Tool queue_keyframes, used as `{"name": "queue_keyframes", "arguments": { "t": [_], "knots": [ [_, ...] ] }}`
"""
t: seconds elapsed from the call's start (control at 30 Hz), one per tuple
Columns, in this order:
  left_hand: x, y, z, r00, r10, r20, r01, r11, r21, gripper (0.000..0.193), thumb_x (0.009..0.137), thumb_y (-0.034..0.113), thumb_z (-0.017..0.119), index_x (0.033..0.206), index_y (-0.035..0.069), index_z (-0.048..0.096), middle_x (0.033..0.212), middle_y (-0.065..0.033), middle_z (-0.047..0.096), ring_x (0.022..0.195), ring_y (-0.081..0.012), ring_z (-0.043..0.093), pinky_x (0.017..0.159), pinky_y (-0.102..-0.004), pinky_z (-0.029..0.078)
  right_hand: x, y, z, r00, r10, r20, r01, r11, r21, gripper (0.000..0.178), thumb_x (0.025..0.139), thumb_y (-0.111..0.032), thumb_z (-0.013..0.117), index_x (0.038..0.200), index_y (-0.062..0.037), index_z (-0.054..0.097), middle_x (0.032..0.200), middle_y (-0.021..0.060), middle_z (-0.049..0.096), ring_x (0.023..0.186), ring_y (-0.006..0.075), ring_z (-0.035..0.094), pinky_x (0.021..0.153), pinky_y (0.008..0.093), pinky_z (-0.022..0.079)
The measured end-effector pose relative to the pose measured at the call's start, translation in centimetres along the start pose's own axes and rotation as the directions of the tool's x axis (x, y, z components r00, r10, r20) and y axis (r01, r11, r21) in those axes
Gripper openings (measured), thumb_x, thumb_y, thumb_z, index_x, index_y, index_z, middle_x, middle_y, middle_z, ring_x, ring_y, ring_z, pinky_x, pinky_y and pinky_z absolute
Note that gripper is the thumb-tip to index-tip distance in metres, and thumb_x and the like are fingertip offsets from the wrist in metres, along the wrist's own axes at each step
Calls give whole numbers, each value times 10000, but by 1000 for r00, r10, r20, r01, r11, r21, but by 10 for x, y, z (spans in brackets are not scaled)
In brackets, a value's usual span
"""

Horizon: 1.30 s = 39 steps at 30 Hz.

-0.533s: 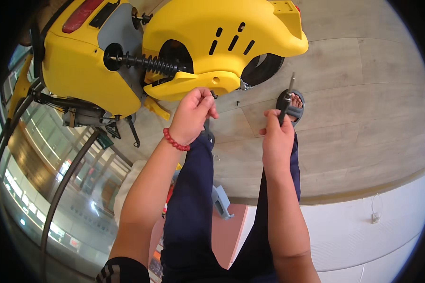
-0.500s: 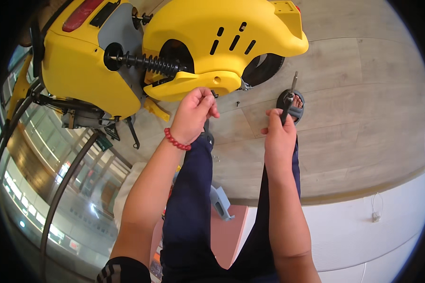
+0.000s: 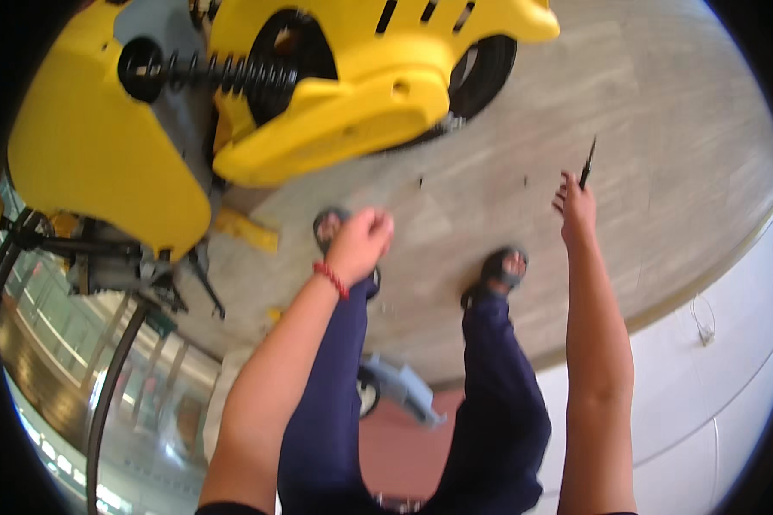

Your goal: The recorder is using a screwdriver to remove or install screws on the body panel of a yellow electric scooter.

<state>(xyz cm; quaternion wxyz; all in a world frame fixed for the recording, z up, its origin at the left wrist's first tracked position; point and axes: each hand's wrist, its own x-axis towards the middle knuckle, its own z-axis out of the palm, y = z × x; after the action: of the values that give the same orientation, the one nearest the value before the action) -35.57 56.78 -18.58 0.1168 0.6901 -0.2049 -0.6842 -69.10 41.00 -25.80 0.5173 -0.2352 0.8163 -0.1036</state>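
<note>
Over the floor at the middle, my left hand point(image 3: 362, 245) has its fingers curled together. A red beaded bracelet point(image 3: 330, 280) is on its wrist. Blur hides whether anything small is between those fingertips. Out to the right, my right hand point(image 3: 578, 206) grips a slim screwdriver-like tool point(image 3: 587, 163) with a dark handle, its thin shaft pointing away from me. Some fingers of that hand are spread. Ahead and to the left lies the yellow scooter body point(image 3: 103, 146), with a yellow side cover point(image 3: 343, 129) and a black spring shock absorber point(image 3: 232, 74). Neither hand touches it.
Two small dark pieces, one point(image 3: 420, 182) left of the other point(image 3: 526, 181), lie on the wood-look floor. A yellow part point(image 3: 247, 230) rests near the scooter. A light-blue object point(image 3: 404, 390) sits between my legs. A white wall point(image 3: 661, 378) runs along the right.
My right hand has swung out to the right with the tool. The left hand has drawn back from the side cover. My view and feet have shifted too.
</note>
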Motion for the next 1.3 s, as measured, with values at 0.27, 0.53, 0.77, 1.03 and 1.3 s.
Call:
{"name": "queue_keyframes", "arguments": {
  "t": [0.27,0.53,0.77,1.03,1.3],
  "knots": [
    [75,-99,46,938,-284,-200,224,934,-278,250,952,171,513,1152,21,499,882,-65,569,658,-107,550,587,-255,504,90,183,-104,641,366,-674,-558,826,-83,371,894,-310,532,1235,-168,568,1198,118,558,977,288,586,728,438,503],
    [106,-108,70,924,-270,-271,218,954,-208,259,948,143,490,1176,21,481,867,-58,545,654,-101,538,587,-249,504,100,364,-213,640,576,-509,-449,817,361,282,912,-321,487,1133,-149,517,811,35,532,717,206,517,616,371,462],
    [118,-110,61,920,-150,-362,164,986,8,252,935,139,521,1153,13,518,869,-47,580,676,-91,553,584,-233,504,85,392,-201,792,293,-536,-286,953,98,282,920,-299,506,1004,-42,587,787,82,639,716,206,598,574,338,454],
    [176,-105,64,847,72,-526,208,866,454,417,837,305,682,1090,-4,561,950,-150,657,818,-246,645,718,-351,518,8,301,-108,987,4,-158,2,999,43,252,942,-261,527,928,-21,604,712,112,592,716,225,589,681,356,459],
    [171,-71,98,843,301,-446,102,723,683,240,784,186,705,925,12,620,865,-160,669,819,-304,653,746,-396,508,-23,238,-54,995,-72,64,45,936,350,226,962,-226,520,958,-12,592,734,22,545,680,86,534,603,242,440]
  ]
}}
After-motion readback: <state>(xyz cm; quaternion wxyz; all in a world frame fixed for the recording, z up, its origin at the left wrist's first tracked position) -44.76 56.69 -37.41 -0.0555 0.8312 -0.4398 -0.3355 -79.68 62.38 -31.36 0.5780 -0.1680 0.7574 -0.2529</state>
